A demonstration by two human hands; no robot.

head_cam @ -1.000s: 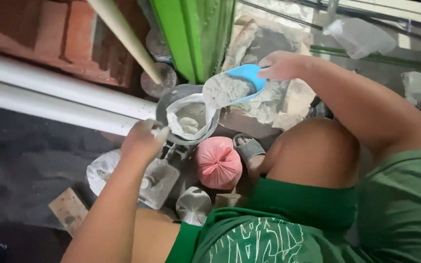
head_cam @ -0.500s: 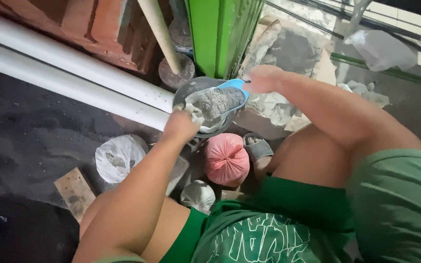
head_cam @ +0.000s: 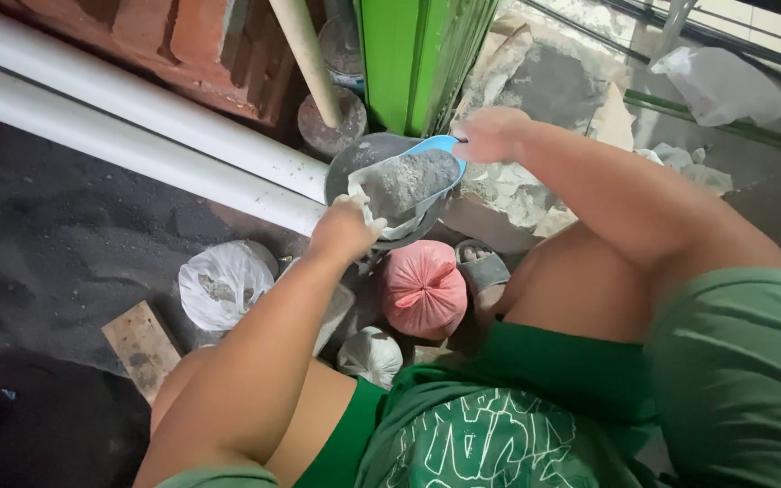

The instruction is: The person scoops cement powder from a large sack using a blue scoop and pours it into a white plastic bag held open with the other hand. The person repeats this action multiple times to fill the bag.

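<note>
Since half a second ago: left hand [head_cam: 343, 231] raised a little at the mouth of the clear plastic bag [head_cam: 374, 204]; blue scoop [head_cam: 413, 176] still loaded with grey powder, now tipped low over the dark round bowl [head_cam: 347, 163].

Left hand: fingers bunched together, clamped on the crumpled rim of the clear plastic bag, at the near edge of the bowl. Bag mouth open, directly under the front lip of the scoop, touching it.

Right hand [head_cam: 492, 134]: closed around the handle of the blue scoop, just right of the bowl, forearm running back and to the right. Scoop heaped with grey powder, tilted towards the bag, over the bowl's middle.

Outward from the bowl:
- Just beyond it, a round grey lump of hardened cement [head_cam: 329, 126] with a pale wooden pole [head_cam: 305, 54] standing in it.
- Left of it, two white pipes [head_cam: 137, 136] lying side by side on the dark floor [head_cam: 38, 244], slanting down towards the bowl; red brick wall [head_cam: 137, 32] behind them.
- Beyond and right, a green upright post [head_cam: 413, 59], then an open sack of grey powder [head_cam: 544, 86].
- Near side, a tied pink bag [head_cam: 422, 287] just below the bowl, a sandalled foot [head_cam: 481, 267] beside it on the right.
- Lower left, a filled white bag [head_cam: 223, 282], well apart from the bowl; a smaller white bag [head_cam: 371, 354] near the knee; a wooden block [head_cam: 142, 348] farther left on the floor.
</note>
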